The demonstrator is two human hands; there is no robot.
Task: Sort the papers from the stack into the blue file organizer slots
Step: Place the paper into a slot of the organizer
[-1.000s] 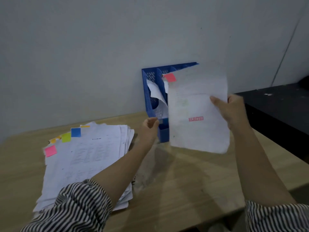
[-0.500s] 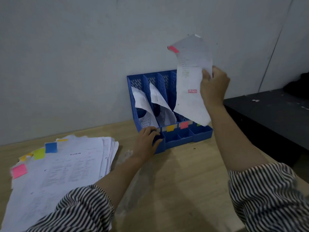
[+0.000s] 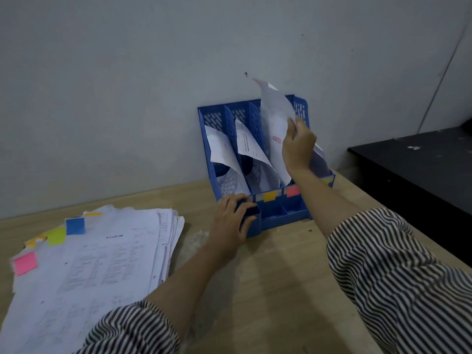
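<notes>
The blue file organizer (image 3: 278,215) stands against the wall at the back of the wooden table. My right hand (image 3: 297,146) pinches a white sheet (image 3: 277,123) with a red stamp and a pink tab; its lower end sits in the third slot from the left, above a pink label (image 3: 293,191). Curled papers (image 3: 222,154) lie in the two slots to the left. My left hand (image 3: 232,221) grips the organizer's front left corner. The paper stack (image 3: 89,272), with coloured tabs along its far left edge, lies on the table at the left.
A black surface (image 3: 419,180) adjoins the table on the right. A grey wall (image 3: 127,85) rises just behind the organizer. A yellow label (image 3: 269,196) marks the second slot. Bare wooden tabletop (image 3: 275,277) lies between my arms.
My right hand has lowered the stamped sheet from above the organizer down into the third slot. My left hand has stayed on the organizer's front left corner.
</notes>
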